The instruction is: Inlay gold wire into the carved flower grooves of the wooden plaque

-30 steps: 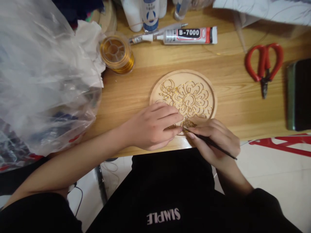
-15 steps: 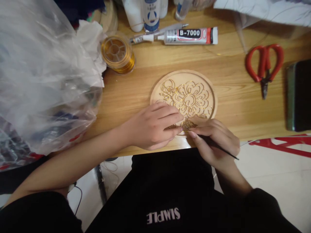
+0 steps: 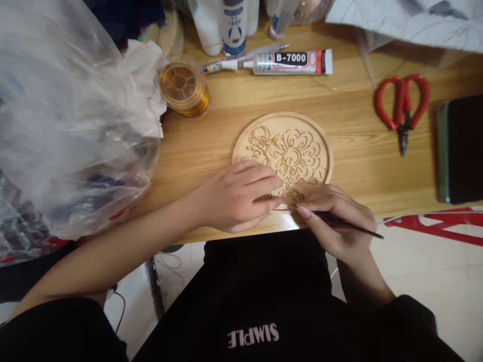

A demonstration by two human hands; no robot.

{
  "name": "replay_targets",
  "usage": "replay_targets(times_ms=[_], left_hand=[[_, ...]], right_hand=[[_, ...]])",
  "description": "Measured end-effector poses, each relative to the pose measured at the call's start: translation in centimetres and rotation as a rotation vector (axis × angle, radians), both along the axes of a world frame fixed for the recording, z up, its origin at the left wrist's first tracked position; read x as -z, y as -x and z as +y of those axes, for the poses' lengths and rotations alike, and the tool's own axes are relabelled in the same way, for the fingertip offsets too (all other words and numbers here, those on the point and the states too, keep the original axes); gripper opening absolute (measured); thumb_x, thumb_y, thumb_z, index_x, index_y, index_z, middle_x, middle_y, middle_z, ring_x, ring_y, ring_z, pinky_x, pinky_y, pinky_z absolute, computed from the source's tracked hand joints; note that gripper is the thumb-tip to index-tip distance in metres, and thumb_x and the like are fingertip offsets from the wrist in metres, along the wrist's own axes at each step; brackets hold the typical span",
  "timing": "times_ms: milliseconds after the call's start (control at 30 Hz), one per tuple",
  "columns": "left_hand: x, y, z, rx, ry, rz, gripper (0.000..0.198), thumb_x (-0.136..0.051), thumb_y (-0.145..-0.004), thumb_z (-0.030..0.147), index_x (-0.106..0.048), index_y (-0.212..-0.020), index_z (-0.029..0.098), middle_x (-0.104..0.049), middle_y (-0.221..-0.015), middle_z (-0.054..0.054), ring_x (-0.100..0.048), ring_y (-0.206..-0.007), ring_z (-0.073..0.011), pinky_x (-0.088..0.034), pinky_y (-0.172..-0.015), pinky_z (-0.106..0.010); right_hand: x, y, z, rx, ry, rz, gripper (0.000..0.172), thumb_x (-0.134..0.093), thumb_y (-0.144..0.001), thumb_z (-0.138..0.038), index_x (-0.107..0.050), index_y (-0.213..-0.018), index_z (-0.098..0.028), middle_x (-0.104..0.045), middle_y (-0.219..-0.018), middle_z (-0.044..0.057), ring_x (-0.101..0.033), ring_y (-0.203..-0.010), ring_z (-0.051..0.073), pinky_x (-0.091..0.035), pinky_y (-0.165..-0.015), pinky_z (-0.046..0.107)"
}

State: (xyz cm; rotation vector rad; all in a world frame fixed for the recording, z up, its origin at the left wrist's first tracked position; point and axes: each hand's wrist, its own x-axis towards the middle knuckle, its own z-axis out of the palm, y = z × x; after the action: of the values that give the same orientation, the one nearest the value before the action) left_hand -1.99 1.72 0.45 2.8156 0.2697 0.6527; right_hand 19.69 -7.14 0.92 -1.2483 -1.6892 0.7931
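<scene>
A round wooden board (image 3: 283, 120) with a raised rim bears gold wire bent into flower outlines. My left hand (image 3: 243, 196) rests across its lower left part, fingers spread, with a fingertip by the small wire flower (image 3: 291, 195) at the lower edge. In my right hand (image 3: 337, 218), thumb and fingers are closed around dark, slim tweezers (image 3: 343, 225). Their tips are beside that small flower, close to my left fingertips. Whether anything is between the tips is too small to tell.
A spool of gold wire (image 3: 184, 88), a glue tube (image 3: 292, 62) and bottles (image 3: 234, 27) stand or lie beyond the board. Red-handled pliers (image 3: 402, 110) and a dark phone-like object (image 3: 461, 148) are right. A plastic bag (image 3: 75, 115) fills the left.
My right hand and the tweezers have shifted slightly right, and the tweezers now lie at a flatter angle. My left hand has barely moved. The view has shifted slightly.
</scene>
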Motion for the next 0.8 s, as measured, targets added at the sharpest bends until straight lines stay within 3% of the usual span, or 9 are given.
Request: replay_targets(times_ms=[267, 467, 800], left_hand=[[0.1, 0.0, 0.0, 0.002, -0.011, 0.002, 0.014, -0.056, -0.087, 0.025, -0.064, -0.095, 0.017, -0.065, -0.107, -0.008, -0.057, -0.101, -0.023, -0.047, -0.088, -0.039], [0.1, 0.0, 0.0, 0.004, -0.016, -0.003, 0.015, -0.054, -0.089, 0.026, -0.064, -0.095, 0.017, -0.064, -0.107, -0.008, -0.056, -0.101, -0.023, -0.046, -0.086, -0.038], [0.1, -0.1, 0.0, 0.006, -0.021, -0.03, 0.015, -0.056, -0.087, 0.025, -0.065, -0.095, 0.015, -0.065, -0.106, -0.009, -0.057, -0.1, -0.0242, -0.047, -0.086, -0.039]], right_hand=[[-0.3, -0.2, -0.1, 0.021, 0.073, 0.054, 0.017, -0.069, -0.073, -0.005, -0.067, -0.081, -0.019, -0.065, -0.073, 0.0, -0.063, -0.068, 0.016, -0.05, -0.064, 0.034], [0.1, 0.6, -0.1, 0.077, -0.024, -0.029, 0.026, -0.072, -0.071, -0.002, -0.068, -0.091, -0.019, -0.069, -0.078, 0.002, -0.065, -0.072, 0.017, -0.051, -0.067, 0.034], [0.3, 1.0, 0.1, 0.1, -0.059, -0.092, 0.025, -0.072, -0.073, -0.006, -0.069, -0.092, -0.023, -0.072, -0.076, 0.002, -0.069, -0.078, 0.02, -0.052, -0.069, 0.036]])
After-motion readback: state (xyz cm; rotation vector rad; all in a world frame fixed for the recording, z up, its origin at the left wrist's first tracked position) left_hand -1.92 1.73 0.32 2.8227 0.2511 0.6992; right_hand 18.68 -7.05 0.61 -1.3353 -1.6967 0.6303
